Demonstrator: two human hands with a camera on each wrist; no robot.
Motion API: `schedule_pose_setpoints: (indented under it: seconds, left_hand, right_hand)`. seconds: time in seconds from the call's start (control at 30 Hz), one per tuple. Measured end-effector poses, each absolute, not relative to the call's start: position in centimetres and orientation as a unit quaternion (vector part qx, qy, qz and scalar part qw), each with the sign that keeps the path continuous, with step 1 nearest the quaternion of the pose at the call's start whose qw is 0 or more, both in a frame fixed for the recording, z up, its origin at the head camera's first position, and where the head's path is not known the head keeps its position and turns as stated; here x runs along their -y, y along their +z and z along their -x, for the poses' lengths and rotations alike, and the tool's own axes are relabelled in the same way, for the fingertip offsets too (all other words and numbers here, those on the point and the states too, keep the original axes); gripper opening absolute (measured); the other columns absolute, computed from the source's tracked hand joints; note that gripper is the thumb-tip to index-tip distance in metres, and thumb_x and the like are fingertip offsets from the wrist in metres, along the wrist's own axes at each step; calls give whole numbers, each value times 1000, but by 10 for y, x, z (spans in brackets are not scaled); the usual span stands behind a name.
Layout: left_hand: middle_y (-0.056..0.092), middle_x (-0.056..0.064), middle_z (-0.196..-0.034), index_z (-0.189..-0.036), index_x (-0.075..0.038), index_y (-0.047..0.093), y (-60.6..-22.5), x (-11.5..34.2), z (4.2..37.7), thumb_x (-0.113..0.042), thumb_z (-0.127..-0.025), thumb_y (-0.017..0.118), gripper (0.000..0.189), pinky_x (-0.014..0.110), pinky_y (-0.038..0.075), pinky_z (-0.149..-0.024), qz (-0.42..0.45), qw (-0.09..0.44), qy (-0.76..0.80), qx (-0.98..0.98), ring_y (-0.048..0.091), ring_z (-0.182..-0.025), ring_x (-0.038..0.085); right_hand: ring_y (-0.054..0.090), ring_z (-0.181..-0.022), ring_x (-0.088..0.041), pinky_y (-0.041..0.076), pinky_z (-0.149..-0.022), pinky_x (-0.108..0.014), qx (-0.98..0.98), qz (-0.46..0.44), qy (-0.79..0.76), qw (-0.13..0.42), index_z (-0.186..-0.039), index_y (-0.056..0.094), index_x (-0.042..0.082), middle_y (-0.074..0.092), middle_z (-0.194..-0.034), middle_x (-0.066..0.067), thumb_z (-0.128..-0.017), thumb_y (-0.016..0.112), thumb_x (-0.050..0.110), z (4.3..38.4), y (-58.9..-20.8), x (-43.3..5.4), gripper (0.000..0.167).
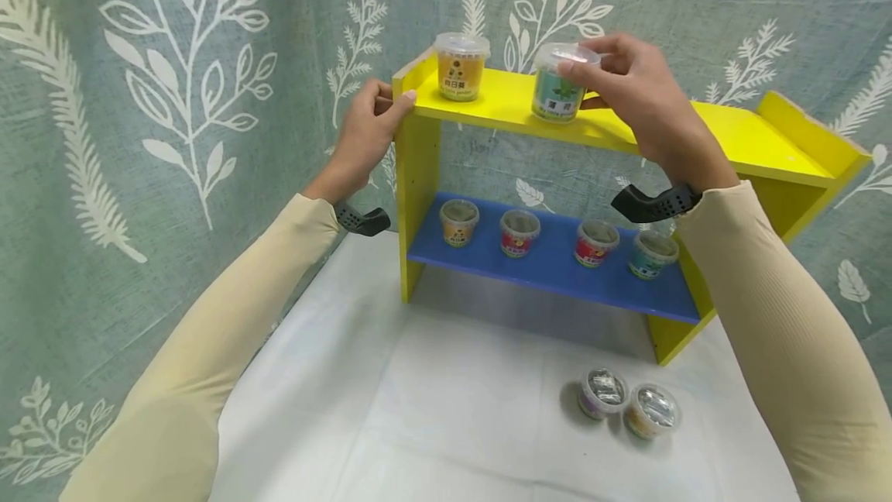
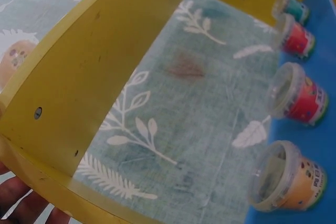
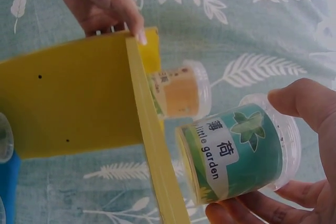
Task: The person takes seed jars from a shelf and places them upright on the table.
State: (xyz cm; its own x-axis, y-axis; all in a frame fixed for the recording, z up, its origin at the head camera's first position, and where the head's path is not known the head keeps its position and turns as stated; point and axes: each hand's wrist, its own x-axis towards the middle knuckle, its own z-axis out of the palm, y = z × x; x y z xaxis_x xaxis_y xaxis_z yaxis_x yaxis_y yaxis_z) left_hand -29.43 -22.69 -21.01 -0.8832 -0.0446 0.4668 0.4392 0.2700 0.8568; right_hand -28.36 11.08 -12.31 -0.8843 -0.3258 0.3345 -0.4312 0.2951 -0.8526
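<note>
My right hand [image 1: 644, 95] grips a clear lidded plastic cup with a teal mint-leaf label [image 1: 556, 87], thumb on one side and fingers on the other. This cup is at the top board of a yellow shelf [image 1: 512, 103]; in the right wrist view [image 3: 233, 150] its base is close to the board's edge. My left hand [image 1: 365, 134] holds the shelf's upper left corner, thumb at the front. Between the hands, a cup with an orange label [image 1: 461, 68] stands on the top board.
On the blue lower board [image 1: 481, 260] stand an orange-labelled cup [image 1: 458, 223], two red-labelled cups [image 1: 519, 233] and a teal-labelled cup [image 1: 653, 254]. Two more lidded cups [image 1: 603, 393] sit on the white tabletop [image 1: 446, 393] in front. A leaf-patterned curtain [image 1: 188, 84] hangs behind.
</note>
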Motion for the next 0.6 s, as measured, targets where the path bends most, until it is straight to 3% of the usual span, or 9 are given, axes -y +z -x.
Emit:
schedule_pose_setpoints:
  seconds: [0.6]
  left_hand:
    - [61, 8, -114, -116, -13, 53, -211, 226, 294, -46, -102, 61, 36, 34, 48, -86, 124, 212, -585, 773, 61, -103, 23]
  right_hand:
    - [57, -116, -29, 46, -106, -41, 810, -243, 530, 61, -150, 43, 12, 54, -134, -12, -99, 70, 33, 263, -130, -124, 61]
